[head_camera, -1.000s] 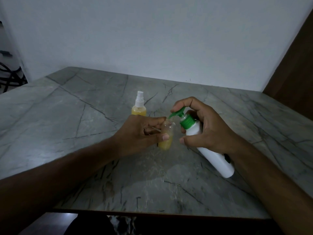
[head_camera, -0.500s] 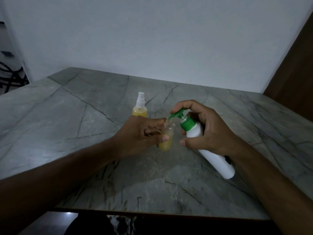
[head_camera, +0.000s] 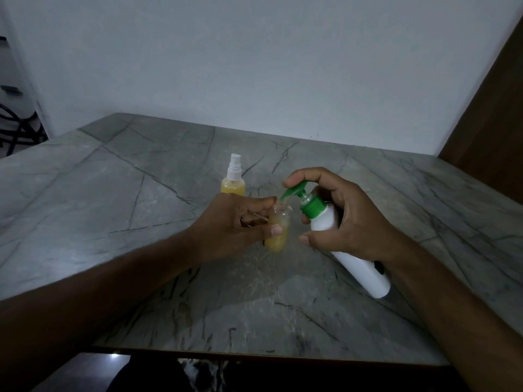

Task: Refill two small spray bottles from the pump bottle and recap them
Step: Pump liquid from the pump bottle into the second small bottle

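Note:
My left hand [head_camera: 235,224] grips a small clear spray bottle [head_camera: 278,230] with no cap, partly filled with yellow liquid and held just above the table. My right hand [head_camera: 342,219] holds the white pump bottle [head_camera: 359,264] tilted toward it, index finger resting on the green pump head [head_camera: 294,191]. The green nozzle tip sits right over the small bottle's open mouth. A thin tube shows between my left fingers; the rest of that cap is hidden. A second small spray bottle [head_camera: 233,179] with yellow liquid and a white spray cap stands behind my left hand.
The grey marble table [head_camera: 113,193] reaches a white wall at the back. A brown wooden panel [head_camera: 492,123] rises at the right. The table's front edge [head_camera: 254,353] lies close below my arms. Dark chair legs show at far left.
The green pump head has risen slightly under my index finger. Both hands and both bottles have stayed in nearly the same place.

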